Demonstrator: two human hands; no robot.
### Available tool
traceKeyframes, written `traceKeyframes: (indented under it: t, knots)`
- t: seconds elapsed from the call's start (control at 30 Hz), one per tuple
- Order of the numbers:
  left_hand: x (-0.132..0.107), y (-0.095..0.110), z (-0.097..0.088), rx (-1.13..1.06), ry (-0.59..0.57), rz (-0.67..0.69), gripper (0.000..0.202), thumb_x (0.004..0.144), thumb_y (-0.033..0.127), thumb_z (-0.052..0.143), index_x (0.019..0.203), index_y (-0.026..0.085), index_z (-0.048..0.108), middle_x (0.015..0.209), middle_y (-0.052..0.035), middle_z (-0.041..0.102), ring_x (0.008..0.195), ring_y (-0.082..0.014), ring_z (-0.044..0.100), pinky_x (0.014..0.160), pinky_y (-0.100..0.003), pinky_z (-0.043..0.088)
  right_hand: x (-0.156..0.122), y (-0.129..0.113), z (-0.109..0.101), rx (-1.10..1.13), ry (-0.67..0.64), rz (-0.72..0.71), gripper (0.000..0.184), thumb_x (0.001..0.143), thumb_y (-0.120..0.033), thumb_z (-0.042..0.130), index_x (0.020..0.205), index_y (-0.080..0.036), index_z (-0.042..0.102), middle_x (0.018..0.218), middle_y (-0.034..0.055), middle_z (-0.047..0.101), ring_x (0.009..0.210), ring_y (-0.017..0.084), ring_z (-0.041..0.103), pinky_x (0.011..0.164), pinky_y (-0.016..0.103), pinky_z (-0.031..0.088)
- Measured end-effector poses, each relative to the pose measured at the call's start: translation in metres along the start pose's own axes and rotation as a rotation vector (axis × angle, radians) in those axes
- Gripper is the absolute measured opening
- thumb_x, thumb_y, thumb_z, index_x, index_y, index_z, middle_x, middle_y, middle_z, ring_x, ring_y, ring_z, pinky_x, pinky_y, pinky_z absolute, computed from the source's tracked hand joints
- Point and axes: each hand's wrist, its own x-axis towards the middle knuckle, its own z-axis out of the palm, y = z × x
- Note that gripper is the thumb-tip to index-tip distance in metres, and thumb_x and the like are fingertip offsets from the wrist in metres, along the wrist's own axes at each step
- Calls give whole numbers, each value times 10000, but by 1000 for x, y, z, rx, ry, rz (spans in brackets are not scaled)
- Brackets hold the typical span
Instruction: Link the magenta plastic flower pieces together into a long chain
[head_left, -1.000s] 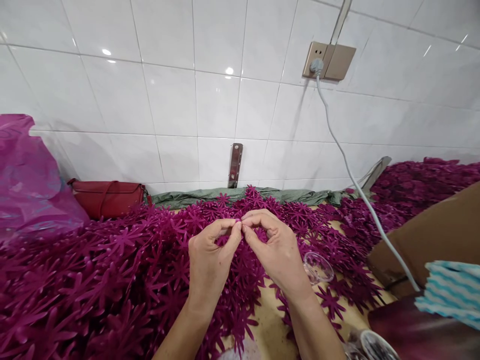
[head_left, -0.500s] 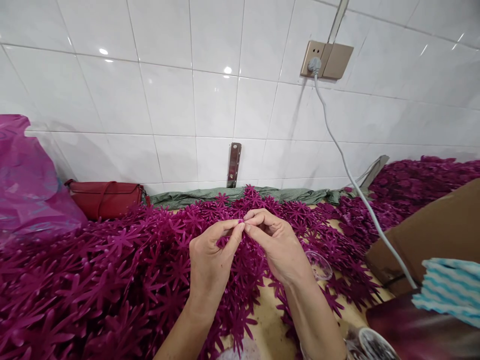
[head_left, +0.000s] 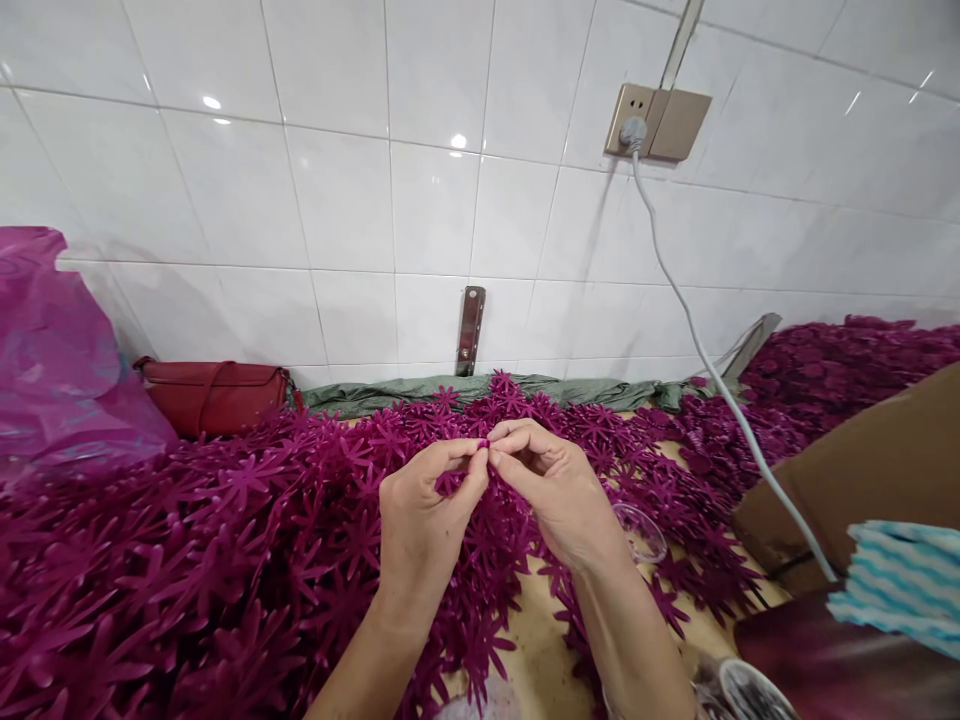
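Here's the focus: a tiny magenta piece [head_left: 484, 443], mostly hidden by fingertips, held up above the middle of the big heap of magenta flower shapes [head_left: 247, 560]. The left hand [head_left: 420, 510] has it, thumb and forefinger closed in a pinch, the piece sitting right at their tips! In comes the right hand [head_left: 551, 495] from the heap's right part, thumb and fingers bunched just beside the piece's right side; whether they grip it too, I can't tell. Both hands hang over the heap, with the yellowish tabletop [head_left: 551, 640] showing at its near edge. Over to the heap's right part, a clear round dish [head_left: 664, 543] lies partly behind the right wrist, and near the heap's close right corner there's a white-rimmed container [head_left: 742, 663], cut off by the view. Behind the heap runs a crumpled green cloth [head_left: 360, 397]; at its back left sits a red bag [head_left: 210, 395], with a pink plastic bag [head_left: 67, 370] further left. Right of the heap, it's a brown cardboard sheet [head_left: 862, 450] and a blue-and-white wavy cloth [head_left: 900, 580], while a grey cable [head_left: 696, 340] drops from the socket [head_left: 637, 110] above and behind the heap.
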Motion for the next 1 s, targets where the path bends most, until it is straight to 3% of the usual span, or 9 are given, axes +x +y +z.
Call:
traceKeyframes:
  t: [0.17, 0.37, 0.63, 0.83, 0.93, 1.0]
  knots:
    - [1, 0, -4, 26, -17, -19, 60, 849, 187, 702, 858, 220, 752, 822, 33, 799, 728, -123, 756, 730, -200, 572, -1, -4, 2, -105, -13, -41, 77, 787, -238, 751, 717, -214, 729, 927, 28, 672, 888, 174, 611, 851, 317, 468]
    - [2, 3, -4, 54, 12, 6, 70, 830, 163, 681, 827, 216, 727, 800, 26, 775, 708, -130, 728, 724, -212, 549, 0, 1, 9, 65, 23, 17, 97, 727, -221, 769, 657, -216, 703, 875, 3, 651, 847, 151, 594, 816, 289, 461]
    - [3, 0, 1, -387, -48, -345, 78, 858, 266, 696, 864, 189, 707, 788, 18, 712, 720, -111, 645, 722, -204, 498, 3, 1, 11, 311, 91, 185, 158, 614, -232, 850, 618, -215, 693, 863, 4, 700, 779, 143, 587, 801, 304, 493]
    - [9, -8, 5, -821, 100, -621, 254, 760, 325, 816, 829, 161, 635, 707, 66, 602, 604, -38, 523, 630, -142, 441, 10, 6, 6, 519, 196, 224, 236, 612, -237, 862, 609, -225, 626, 939, 6, 776, 862, 162, 684, 861, 319, 547]
    - [11, -10, 5, -867, 136, -673, 256, 773, 322, 799, 826, 166, 603, 715, 60, 627, 609, -46, 572, 663, -159, 486, 12, 12, 3, 577, 205, 224, 215, 666, -244, 828, 658, -235, 614, 970, 26, 798, 1013, 211, 719, 947, 384, 554]
    - [11, -9, 5, -881, 178, -696, 201, 821, 304, 737, 842, 172, 587, 822, 4, 711, 736, -100, 683, 772, -232, 553, 13, 16, 2, 630, 227, 245, 173, 706, -242, 793, 688, -238, 621, 989, 32, 804, 1096, 233, 718, 982, 421, 552]
